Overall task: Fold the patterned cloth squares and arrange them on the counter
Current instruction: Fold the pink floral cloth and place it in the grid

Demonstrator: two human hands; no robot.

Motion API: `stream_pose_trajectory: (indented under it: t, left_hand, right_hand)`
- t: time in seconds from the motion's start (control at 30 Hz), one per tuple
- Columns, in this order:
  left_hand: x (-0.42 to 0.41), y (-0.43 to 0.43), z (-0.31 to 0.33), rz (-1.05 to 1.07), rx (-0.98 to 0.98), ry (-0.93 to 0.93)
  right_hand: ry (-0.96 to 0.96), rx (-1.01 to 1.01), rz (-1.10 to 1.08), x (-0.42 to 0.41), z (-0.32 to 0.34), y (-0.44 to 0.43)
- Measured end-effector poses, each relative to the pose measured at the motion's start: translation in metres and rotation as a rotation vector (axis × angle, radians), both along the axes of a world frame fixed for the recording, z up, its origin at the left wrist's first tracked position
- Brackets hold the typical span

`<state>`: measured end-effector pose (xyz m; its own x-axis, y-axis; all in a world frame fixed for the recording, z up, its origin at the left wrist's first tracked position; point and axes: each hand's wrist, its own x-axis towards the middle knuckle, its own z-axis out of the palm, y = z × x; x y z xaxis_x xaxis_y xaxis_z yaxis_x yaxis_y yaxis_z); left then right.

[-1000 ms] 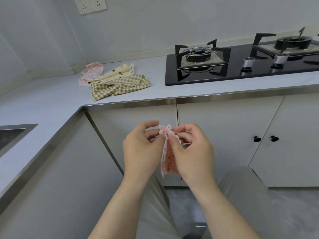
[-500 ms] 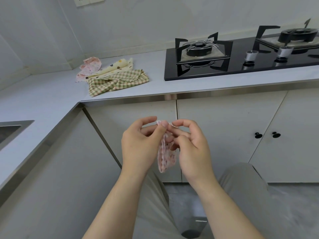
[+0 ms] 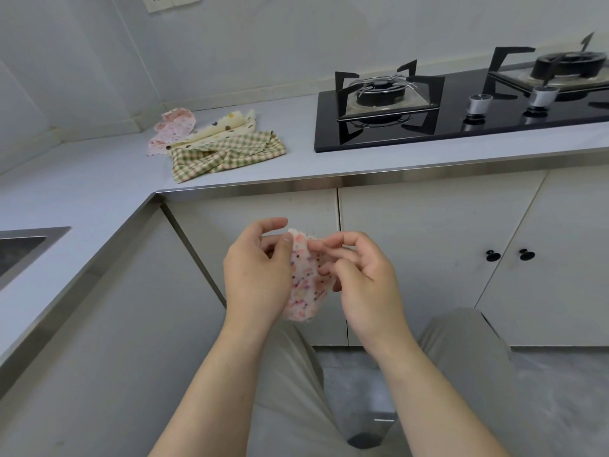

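A small pink cloth square with a coloured print [image 3: 304,285] hangs in the air in front of the cabinet doors, below counter height. My left hand [image 3: 257,275] pinches its top left edge with thumb and fingers. My right hand [image 3: 359,278] holds its right side with curled fingers. On the grey counter [image 3: 99,189], at the back near the corner, lies a loose pile: a pink printed cloth [image 3: 173,130], a cream cloth with dark dots [image 3: 224,127] and a green checked cloth [image 3: 227,155].
A black gas hob [image 3: 461,107] with two burners and two knobs fills the counter's right side. A steel sink [image 3: 19,249] is at the left edge. White cabinet doors with black knobs [image 3: 507,255] stand ahead. My legs are below.
The pink cloth has spread wider between my hands and shows its printed face. My right hand's fingers have shifted lower along its right side. The camera dipped slightly.
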<state>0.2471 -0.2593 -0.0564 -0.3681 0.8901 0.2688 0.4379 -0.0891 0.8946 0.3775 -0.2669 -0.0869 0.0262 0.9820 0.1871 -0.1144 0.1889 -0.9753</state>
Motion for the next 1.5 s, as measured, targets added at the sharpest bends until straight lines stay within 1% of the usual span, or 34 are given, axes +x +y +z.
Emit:
stream_pose_trajectory:
  t: [0.07, 0.13, 0.2, 0.27, 0.4, 0.5, 0.6, 0.73, 0.8, 0.9, 0.93, 1.0, 1.1, 1.17, 1.23, 1.33, 1.4, 1.5]
  left_hand:
    - [-0.004, 0.000, 0.001, 0.006, 0.015, 0.063]
    - [-0.007, 0.001, 0.002, -0.009, 0.025, 0.119]
    - [-0.008, 0.000, 0.003, -0.037, 0.045, 0.159]
    - [-0.007, -0.001, 0.003, -0.067, 0.076, 0.193]
    - [-0.007, -0.001, 0.004, -0.107, 0.119, 0.283]
    - [-0.009, -0.001, 0.006, -0.112, 0.144, 0.296]
    - [-0.014, -0.003, 0.012, -0.072, 0.188, 0.269]
    - [-0.025, -0.005, 0.022, -0.019, 0.222, 0.176]
    - [-0.029, -0.006, 0.025, -0.027, 0.218, 0.137]
    - [-0.034, -0.011, 0.029, -0.069, 0.223, 0.123]
    - [-0.037, -0.012, 0.032, -0.085, 0.225, 0.116]
    - [-0.042, -0.012, 0.038, -0.107, 0.218, 0.092]
    - [-0.049, -0.013, 0.048, -0.119, 0.226, 0.042]
    - [-0.049, -0.016, 0.053, -0.129, 0.242, 0.023]
    - [-0.047, -0.019, 0.055, -0.117, 0.248, 0.031]
    - [-0.044, -0.021, 0.061, -0.030, 0.274, 0.030]
    - [-0.042, -0.024, 0.068, 0.026, 0.295, 0.060]
    - [-0.035, -0.030, 0.075, 0.038, 0.285, 0.159]
  right_hand:
    - [-0.080, 0.015, -0.120, 0.003, -0.004, 0.003]
    - [-0.221, 0.026, -0.213, 0.008, -0.009, 0.007]
    - [-0.362, 0.048, -0.224, 0.011, -0.012, 0.009]
    - [-0.439, 0.097, -0.199, 0.011, -0.015, 0.009]
    - [-0.468, 0.146, -0.145, 0.007, -0.019, 0.010]
    - [-0.474, 0.145, -0.124, 0.007, -0.019, 0.011]
    - [-0.498, 0.158, -0.088, 0.011, -0.019, 0.012]
    - [-0.570, 0.262, 0.053, 0.018, -0.010, 0.006]
    - [-0.518, 0.312, 0.204, 0.019, 0.000, -0.001]
    - [-0.311, 0.348, 0.388, 0.019, 0.017, -0.012]
    - [-0.285, 0.349, 0.413, 0.019, 0.023, -0.015]
    - [-0.310, 0.358, 0.438, 0.020, 0.033, -0.018]
    - [-0.414, 0.408, 0.436, 0.020, 0.041, -0.022]
    - [-0.393, 0.407, 0.440, 0.019, 0.043, -0.024]
    - [-0.281, 0.357, 0.423, 0.015, 0.045, -0.024]
    - [-0.131, 0.258, 0.299, 0.007, 0.044, -0.023]
    - [0.002, 0.140, 0.219, 0.000, 0.040, -0.021]
    - [0.211, -0.066, 0.126, -0.013, 0.035, -0.021]
